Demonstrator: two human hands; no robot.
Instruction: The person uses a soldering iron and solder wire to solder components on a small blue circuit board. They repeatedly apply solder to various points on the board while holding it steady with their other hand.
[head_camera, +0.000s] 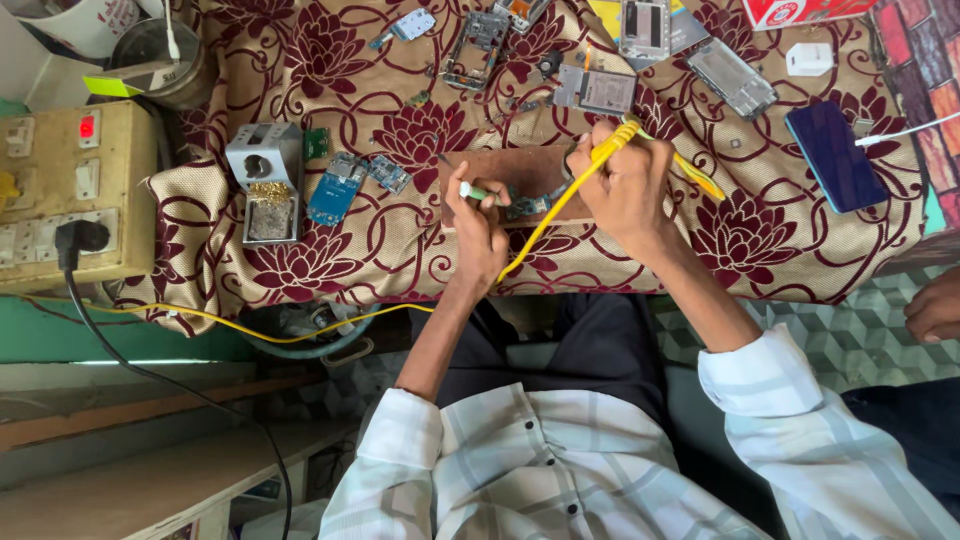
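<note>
1. There is one view only, from a camera worn on the person's head, so no second view shares any part of the scene.
2. It looks steeply down and forward over the chest, the checked shirt (540, 470) filling the 6 o'clock edge.
3. The worktop (300, 250), under a floral cloth, crosses the upper half from 9 o'clock to 3 o'clock, its far side cut off at 12 o'clock.
4. The camera sits near: both forearms rise from 6 o'clock, and the left hand (478, 225) and right hand (622, 185) meet just above centre.
5. At 9 o'clock a switchboard (65, 195) shows; at 3 o'clock, another person's hand (935, 308).
</note>
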